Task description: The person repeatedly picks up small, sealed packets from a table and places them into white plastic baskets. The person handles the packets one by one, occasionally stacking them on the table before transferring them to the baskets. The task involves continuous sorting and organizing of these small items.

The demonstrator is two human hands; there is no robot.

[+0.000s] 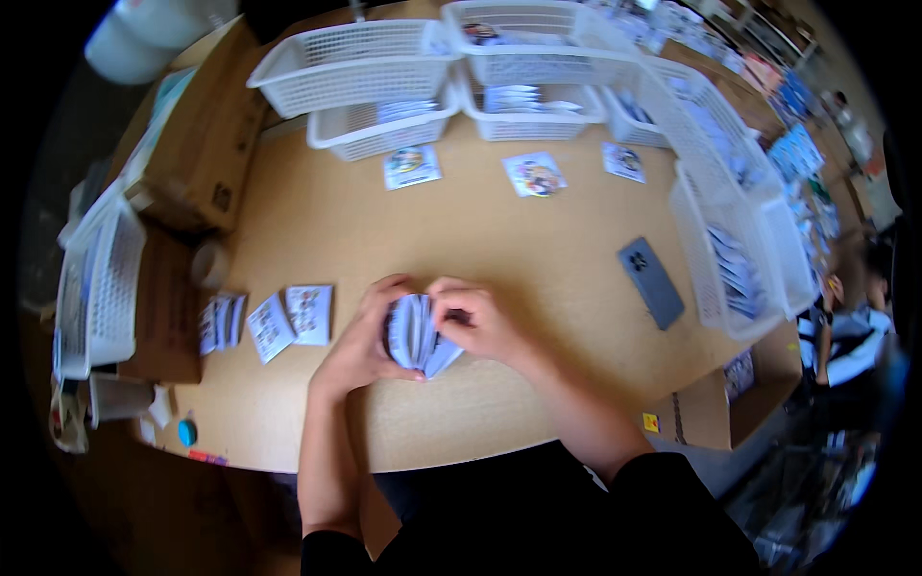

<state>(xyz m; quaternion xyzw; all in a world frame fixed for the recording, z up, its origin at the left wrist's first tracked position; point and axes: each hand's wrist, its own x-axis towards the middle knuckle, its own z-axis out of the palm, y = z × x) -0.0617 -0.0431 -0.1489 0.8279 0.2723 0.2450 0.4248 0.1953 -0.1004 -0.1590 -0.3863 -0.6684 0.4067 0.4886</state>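
A stack of flat white packets [411, 331] stands on edge near the middle front of the wooden table, fanned a little at its right. My left hand [365, 336] is wrapped round the stack from the left. My right hand [469, 317] has its fingers curled and pressed at the upper right edge of the stack; whether it pinches a single packet I cannot make out. To the left lie two printed packets [309, 315] and a small overlapping group of packets [221, 322].
White mesh baskets [351, 77] holding packets line the back and right, with three loose packets [534, 174] before them. A grey phone [650, 283] lies at right. Cardboard boxes [197, 134], a tape roll [209, 264] and another basket [96, 288] stand left. A person [855, 341] is at far right.
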